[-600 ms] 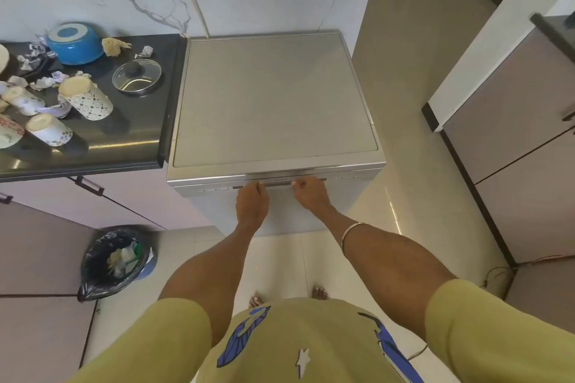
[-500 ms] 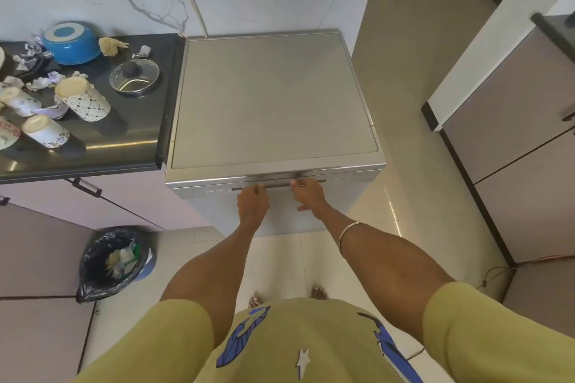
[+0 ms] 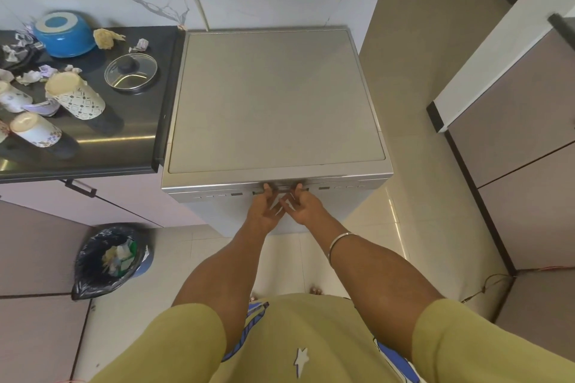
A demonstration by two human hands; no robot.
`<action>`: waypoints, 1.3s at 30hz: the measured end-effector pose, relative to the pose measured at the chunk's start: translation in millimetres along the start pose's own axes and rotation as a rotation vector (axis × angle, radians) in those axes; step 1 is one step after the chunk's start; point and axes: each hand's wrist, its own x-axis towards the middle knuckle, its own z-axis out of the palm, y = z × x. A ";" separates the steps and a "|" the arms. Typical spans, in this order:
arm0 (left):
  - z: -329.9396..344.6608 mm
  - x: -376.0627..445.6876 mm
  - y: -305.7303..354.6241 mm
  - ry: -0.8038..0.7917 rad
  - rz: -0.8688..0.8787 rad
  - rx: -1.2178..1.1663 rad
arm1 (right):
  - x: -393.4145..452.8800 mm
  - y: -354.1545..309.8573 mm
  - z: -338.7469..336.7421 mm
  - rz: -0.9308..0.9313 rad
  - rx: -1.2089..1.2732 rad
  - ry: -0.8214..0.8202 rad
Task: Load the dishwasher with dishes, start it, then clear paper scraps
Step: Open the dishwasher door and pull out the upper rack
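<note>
Dishwasher point(image 3: 273, 102), closed: stiff, likely heavy drop-down door, best taken at its top-edge handle recess, where left hand point(image 3: 267, 208) and right hand point(image 3: 303, 207) reach, fingers extended, gripping nothing.

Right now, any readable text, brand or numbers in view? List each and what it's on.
None readable.
Dishwasher control strip: small marks, too blurred to read.
Cups: patterns only, no words.
Shirt: a star and blue shapes, no lettering.
</note>
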 end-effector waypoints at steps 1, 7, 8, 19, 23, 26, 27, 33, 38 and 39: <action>-0.4 2.4 -0.7 -0.012 -0.007 -0.018 | 1.2 0.1 0.0 -0.002 0.034 -0.002; -1.7 9.4 -2.8 -0.025 -0.026 -0.084 | 9.5 9.1 -0.5 -0.030 0.129 -0.011; -1.0 10.6 -3.1 -0.024 -0.028 -0.092 | 11.5 12.0 -1.3 -0.030 0.141 -0.019; 12.0 21.5 -13.1 0.162 -0.019 -0.031 | 22.4 22.5 -0.7 0.004 0.128 0.054; 16.1 22.5 -19.2 0.215 0.035 -0.009 | 28.8 31.6 5.1 -0.009 0.124 0.116; 18.4 23.3 -22.7 0.260 0.051 -0.011 | 37.4 37.2 6.8 -0.020 0.140 0.171; 17.7 24.2 -23.5 0.267 0.051 -0.014 | 39.3 39.1 6.7 -0.012 0.150 0.183; 17.8 27.2 -25.3 0.301 0.049 -0.058 | 41.0 41.0 6.7 -0.024 0.179 0.207; 17.8 18.3 -26.5 0.326 0.028 -0.088 | 34.0 39.8 0.8 0.011 0.090 0.229; 17.1 16.1 -28.4 0.353 0.029 -0.082 | 31.9 39.9 -3.1 0.011 0.068 0.238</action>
